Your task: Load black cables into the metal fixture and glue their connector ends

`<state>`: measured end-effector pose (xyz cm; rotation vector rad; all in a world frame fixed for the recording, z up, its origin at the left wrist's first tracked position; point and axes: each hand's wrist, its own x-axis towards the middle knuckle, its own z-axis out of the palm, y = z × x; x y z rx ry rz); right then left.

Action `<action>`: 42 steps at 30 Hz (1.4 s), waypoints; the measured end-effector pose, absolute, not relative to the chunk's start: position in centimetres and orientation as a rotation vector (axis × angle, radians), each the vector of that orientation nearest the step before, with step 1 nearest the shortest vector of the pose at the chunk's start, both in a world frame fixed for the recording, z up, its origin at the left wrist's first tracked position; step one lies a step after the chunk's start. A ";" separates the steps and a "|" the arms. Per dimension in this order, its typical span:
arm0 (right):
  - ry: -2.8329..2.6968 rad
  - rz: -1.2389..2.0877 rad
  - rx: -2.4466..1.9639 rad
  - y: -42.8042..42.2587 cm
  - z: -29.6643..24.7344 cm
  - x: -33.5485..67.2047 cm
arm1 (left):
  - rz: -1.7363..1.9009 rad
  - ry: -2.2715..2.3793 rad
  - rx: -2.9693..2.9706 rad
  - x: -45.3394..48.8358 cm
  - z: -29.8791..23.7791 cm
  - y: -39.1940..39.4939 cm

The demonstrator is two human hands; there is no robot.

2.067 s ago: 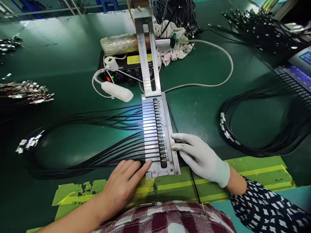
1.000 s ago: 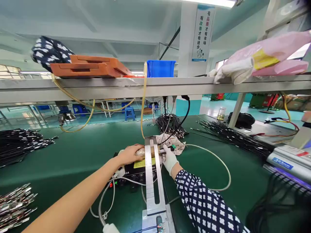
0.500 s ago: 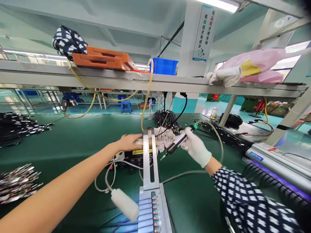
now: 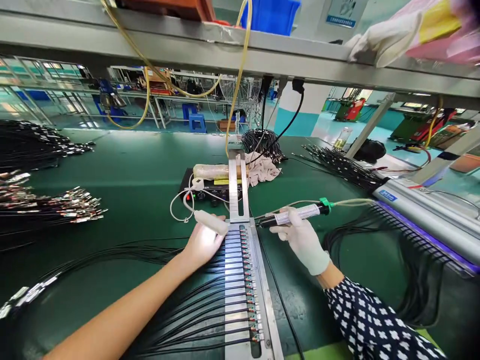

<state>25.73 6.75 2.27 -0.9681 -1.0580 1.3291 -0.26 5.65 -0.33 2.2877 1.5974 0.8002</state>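
Note:
My right hand (image 4: pixel 302 242), in a white glove, is closed round a dispensing syringe (image 4: pixel 298 215) with a black front end, green cap and pale air hose. The syringe lies nearly level, its tip by the upper right edge of a metal fixture (image 4: pixel 234 290). Black cables (image 4: pixel 202 300) lie side by side across this fixture, their small connector ends (image 4: pixel 249 280) in a row along its right part. Bare, my left hand (image 4: pixel 202 245) is at the fixture's upper left, brightly lit beneath a white gooseneck lamp (image 4: pixel 210 221). The lamp hides its fingers, so their grip cannot be told.
Behind the fixture are a black control box (image 4: pixel 210 192), a clear roll (image 4: pixel 210 171) and a crumpled cloth (image 4: pixel 264 169). Cable bundles (image 4: pixel 75 205) lie at left. A long silver unit (image 4: pixel 423 220) stands at right, cables along it. A metal shelf (image 4: pixel 210 47) spans above.
The view has tilted down. My left hand has come back from the box behind the fixture to beside the lamp. My right hand has brought the syringe lower and more level, toward the fixture.

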 end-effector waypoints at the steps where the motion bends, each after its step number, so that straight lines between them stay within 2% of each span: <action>1: -1.062 1.307 -0.968 6.8 2.1 25.6 | 0.752 1.610 2.243 0.1 -0.8 7.5; 5: -1.122 1.215 -0.969 6.6 1.1 24.7 | 0.622 1.616 2.115 0.1 -1.5 10.4; 13: -1.389 1.057 -0.990 5.2 -0.4 24.2 | 0.750 1.612 2.046 -0.3 -2.1 7.3; 19: -1.948 0.494 -0.844 4.7 0.4 25.1 | 0.797 1.614 2.010 0.0 -2.2 7.9; 21: -2.025 0.419 -0.826 4.8 0.6 25.1 | 0.780 1.617 1.999 0.0 -2.0 7.9; 42: -1.988 0.419 -0.837 5.5 0.3 24.6 | 0.633 1.646 1.988 0.3 -0.7 7.5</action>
